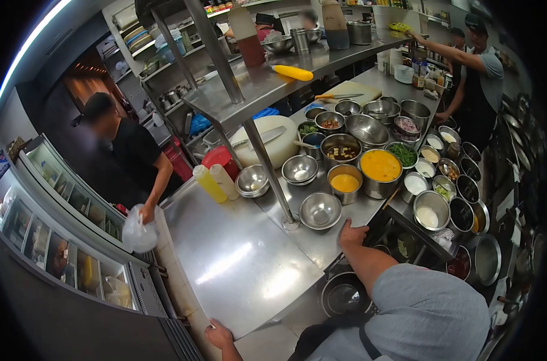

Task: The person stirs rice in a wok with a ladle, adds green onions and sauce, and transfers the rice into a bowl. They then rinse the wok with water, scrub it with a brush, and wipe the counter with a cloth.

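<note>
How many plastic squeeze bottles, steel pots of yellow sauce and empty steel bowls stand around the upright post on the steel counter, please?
Plastic squeeze bottles, one yellow and one cream: 2
Steel pots of yellow-orange sauce: 2
Empty round steel bowls, the stack counted once: 3
Total: 7

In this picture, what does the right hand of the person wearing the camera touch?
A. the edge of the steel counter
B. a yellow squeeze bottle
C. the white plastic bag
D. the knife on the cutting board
A: the right hand lies on the near edge of the steel counter, close to an empty steel bowl but holding nothing.
</note>
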`<state>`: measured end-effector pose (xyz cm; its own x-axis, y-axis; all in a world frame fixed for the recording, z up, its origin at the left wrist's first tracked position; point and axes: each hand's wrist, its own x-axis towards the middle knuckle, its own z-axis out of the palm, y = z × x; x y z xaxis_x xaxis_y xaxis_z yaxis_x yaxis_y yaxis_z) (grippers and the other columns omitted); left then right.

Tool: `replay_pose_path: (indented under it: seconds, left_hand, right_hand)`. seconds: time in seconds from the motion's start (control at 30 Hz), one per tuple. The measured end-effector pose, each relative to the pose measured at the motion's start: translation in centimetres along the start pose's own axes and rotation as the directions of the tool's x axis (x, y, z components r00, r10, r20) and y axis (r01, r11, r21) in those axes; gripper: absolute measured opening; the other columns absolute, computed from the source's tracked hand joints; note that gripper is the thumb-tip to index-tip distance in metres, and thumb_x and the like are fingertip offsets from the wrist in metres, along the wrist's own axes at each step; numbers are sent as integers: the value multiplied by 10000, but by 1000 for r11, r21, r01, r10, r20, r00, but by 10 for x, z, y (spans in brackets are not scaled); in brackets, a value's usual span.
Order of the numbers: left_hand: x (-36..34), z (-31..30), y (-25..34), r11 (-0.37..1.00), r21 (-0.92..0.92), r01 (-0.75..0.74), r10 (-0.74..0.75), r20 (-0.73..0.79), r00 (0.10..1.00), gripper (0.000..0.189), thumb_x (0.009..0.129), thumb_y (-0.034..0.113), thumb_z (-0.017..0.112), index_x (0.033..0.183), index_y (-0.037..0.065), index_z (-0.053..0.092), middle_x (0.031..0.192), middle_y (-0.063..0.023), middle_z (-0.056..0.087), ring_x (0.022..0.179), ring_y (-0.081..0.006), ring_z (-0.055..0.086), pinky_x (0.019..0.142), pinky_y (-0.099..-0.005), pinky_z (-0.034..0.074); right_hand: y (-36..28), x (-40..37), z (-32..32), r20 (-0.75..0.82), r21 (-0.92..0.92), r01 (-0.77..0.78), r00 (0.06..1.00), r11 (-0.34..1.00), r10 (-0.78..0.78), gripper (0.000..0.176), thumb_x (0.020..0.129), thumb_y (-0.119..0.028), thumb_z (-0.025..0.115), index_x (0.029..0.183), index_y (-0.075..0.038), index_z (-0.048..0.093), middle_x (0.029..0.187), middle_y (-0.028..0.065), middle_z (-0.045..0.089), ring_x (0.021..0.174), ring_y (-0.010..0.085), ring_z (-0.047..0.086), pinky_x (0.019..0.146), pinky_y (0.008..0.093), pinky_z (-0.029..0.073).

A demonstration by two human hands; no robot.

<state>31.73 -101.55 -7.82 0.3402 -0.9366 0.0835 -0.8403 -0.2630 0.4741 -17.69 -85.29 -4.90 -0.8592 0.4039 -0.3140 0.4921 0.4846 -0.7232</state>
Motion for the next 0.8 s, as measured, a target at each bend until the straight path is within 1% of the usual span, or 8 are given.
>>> replay_pose_path:
  seconds: [0.2,0.33,0.4,0.53,0.57,0.63,0.7,0.8]
  left_hand:
    - [-6,-9,9,1000,9,16,-16,17,1000,613,909,447,425,1020,-135,586,1056,-285,567,1003,-404,533,917,-456,403]
    - [-1,2,0,1000,0,-8,8,-25,1000,602,909,442,428,1009,-131,587,1063,-281,564,1007,-405,532,910,-462,408]
    - [-2,-1,2,1000,3,5,-5,-20,1000,588,912,432,431,993,-129,590,1055,-282,568,1004,-410,533,905,-466,411]
    - [-8,-18,16,1000,-16,22,-21,74,997,566,913,426,456,993,-117,595,1029,-294,573,1001,-416,539,903,-467,415]
    - [-12,-23,19,1000,-18,5,-4,57,998,565,910,431,461,1003,-109,596,1038,-292,572,1007,-413,539,904,-464,416]
    - [-14,-25,22,1000,10,5,-5,48,999,569,907,446,462,1022,-95,596,1063,-282,567,1023,-404,536,911,-458,415]
    - [-10,-21,17,998,57,15,-18,52,998,582,903,466,454,1036,-82,596,1094,-265,561,1042,-394,530,923,-452,410]
    - [-12,-22,20,999,47,8,-9,26,1000,596,896,491,446,1057,-63,598,1114,-245,557,1067,-382,522,933,-445,405]
  right_hand:
    - [5,8,11,-35,1,2,999,1000,-2,731,780,-479,633,1210,15,310,1136,280,509,1061,405,536,890,484,444]
    - [8,10,18,-85,-17,13,996,1000,-14,719,778,-486,630,1198,9,321,1127,282,513,1044,407,547,876,487,451]
    - [4,6,11,-75,-17,3,997,1000,-4,707,782,-488,624,1185,12,329,1125,286,514,1041,410,549,877,487,451]
    - [-2,0,2,-45,-17,19,999,1000,-20,683,795,-497,602,1146,31,350,1121,303,511,1028,423,555,888,482,448]
    - [-5,-4,-2,-29,-61,46,998,997,-47,683,795,-497,602,1146,31,350,1121,303,511,1028,423,555,888,482,448]
    - [-9,-8,-10,11,-3,17,1000,1000,-17,734,781,-496,627,1149,73,345,1139,315,529,1070,428,539,940,461,423]
    - [-4,-2,-4,-1,-80,72,997,994,-73,701,799,-501,603,1124,66,349,1104,331,518,1014,440,560,903,474,449]
    - [-1,6,4,-1,-24,37,999,999,-37,755,794,-513,610,1141,96,327,1105,329,524,1027,433,562,901,467,456]
